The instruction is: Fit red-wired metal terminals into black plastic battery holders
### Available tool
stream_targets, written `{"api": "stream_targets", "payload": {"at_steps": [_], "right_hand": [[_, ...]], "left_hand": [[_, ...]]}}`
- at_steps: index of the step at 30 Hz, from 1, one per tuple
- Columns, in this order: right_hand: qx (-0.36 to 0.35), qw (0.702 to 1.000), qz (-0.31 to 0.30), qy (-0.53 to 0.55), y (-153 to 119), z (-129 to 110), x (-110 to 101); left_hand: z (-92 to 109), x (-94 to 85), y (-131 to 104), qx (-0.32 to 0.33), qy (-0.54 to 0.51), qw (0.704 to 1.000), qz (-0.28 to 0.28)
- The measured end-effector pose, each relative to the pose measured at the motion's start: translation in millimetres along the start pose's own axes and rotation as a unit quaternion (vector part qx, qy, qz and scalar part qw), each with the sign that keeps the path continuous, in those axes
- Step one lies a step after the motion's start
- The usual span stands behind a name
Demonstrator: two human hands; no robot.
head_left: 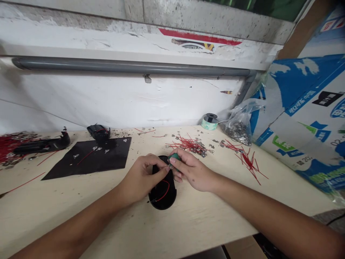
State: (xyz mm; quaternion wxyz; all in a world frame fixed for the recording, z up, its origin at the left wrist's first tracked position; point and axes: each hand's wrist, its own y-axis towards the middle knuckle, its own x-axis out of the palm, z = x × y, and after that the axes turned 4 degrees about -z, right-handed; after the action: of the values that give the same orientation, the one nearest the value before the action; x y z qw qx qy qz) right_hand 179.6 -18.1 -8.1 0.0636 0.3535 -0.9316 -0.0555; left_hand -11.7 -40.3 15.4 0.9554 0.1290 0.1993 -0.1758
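A black plastic housing (163,196) lies on the pale table, its rounded end toward me and a curved red wire (167,189) inside it. Over its far part, my left hand (147,176) pinches a small metal piece (170,166) between thumb and forefinger. My right hand (192,171) is closed around a green-handled tool (175,157), right beside the left fingertips. The tool's tip is too small to make out, and the hands hide part of the housing.
A black sheet (107,158) with small metal pieces lies at the left, near other black housings (43,145). Red wires (190,144) are heaped behind my hands. A tape roll (209,122) and a plastic bag (238,126) of metal parts stand by the wall.
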Motion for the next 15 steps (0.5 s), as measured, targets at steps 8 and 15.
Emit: {"api": "stream_targets", "payload": {"at_steps": [8,15], "right_hand": [[0.017,0.998,0.009,-0.066,1.7,-8.7,-3.8],[0.020,0.997,-0.003,-0.080,0.7,-8.2,-6.4]], "left_hand": [[3.1,-2.2,0.1,-0.011,0.018,1.000,0.005],[5.7,-3.4,-0.4,-0.031,-0.016,0.999,-0.019]]}}
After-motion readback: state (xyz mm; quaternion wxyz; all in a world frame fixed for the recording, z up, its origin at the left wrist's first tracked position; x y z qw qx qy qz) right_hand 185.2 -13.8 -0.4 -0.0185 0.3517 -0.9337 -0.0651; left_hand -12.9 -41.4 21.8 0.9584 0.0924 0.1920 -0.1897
